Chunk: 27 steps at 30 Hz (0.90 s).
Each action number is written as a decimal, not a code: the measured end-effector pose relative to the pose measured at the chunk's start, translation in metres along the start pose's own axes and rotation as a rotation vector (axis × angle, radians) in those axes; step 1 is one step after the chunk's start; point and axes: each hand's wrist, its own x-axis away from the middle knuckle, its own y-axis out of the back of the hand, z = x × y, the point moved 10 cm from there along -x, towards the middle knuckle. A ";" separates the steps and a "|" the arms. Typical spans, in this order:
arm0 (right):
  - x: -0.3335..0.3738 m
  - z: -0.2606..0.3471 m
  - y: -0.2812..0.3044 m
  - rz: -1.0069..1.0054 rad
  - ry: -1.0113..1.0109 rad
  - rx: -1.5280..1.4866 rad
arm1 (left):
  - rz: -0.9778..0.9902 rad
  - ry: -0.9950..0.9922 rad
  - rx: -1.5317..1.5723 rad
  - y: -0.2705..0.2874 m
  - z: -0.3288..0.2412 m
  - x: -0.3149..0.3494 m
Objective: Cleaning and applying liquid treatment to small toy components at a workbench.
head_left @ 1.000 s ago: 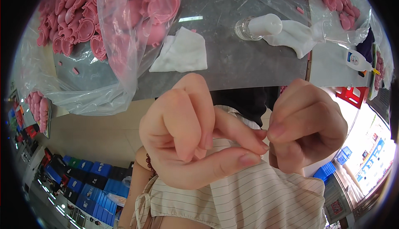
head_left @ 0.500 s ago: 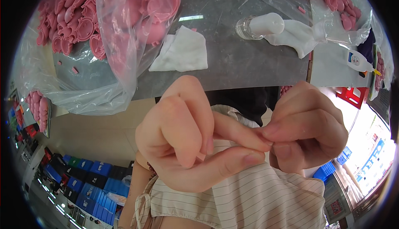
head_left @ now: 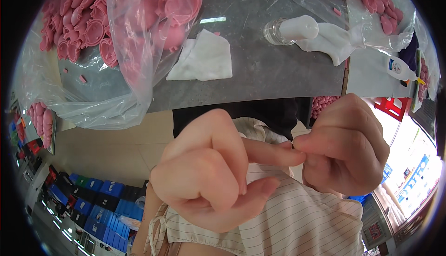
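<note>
My left hand (head_left: 204,174) is in front of my body below the table edge. Its index finger stretches toward the right hand, the thumb stands apart from it, and the other fingers are curled into the palm. Whatever those curled fingers hold is hidden. My right hand (head_left: 348,146) has its thumb and index finger pinched together at the tip of the left index finger. Anything in that pinch is too small to make out. A folded white cloth (head_left: 204,58) lies on the grey table (head_left: 260,74) beyond my hands.
Pink molded parts (head_left: 95,30) fill a clear plastic bag (head_left: 134,60) at left; more pink parts (head_left: 376,5) lie far right. A clear jar (head_left: 275,32) with a white top lies near a white cloth (head_left: 332,42). A white bottle (head_left: 400,68) and red stool (head_left: 392,108) are at right.
The left thumb has come away from its index finger and the pinching right fingers. The left hand has dropped slightly. A small pale pink bit at its curled fingers no longer shows.
</note>
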 end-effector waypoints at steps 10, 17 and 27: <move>0.006 -0.012 0.005 -0.147 -0.100 0.122 | 0.122 0.005 0.060 -0.013 0.006 0.005; 0.004 -0.020 0.009 -0.135 -0.190 -0.072 | -0.028 -0.030 0.266 0.004 0.009 0.000; 0.006 -0.023 -0.006 -0.059 -0.276 -0.288 | -0.051 0.010 0.376 0.008 0.020 -0.010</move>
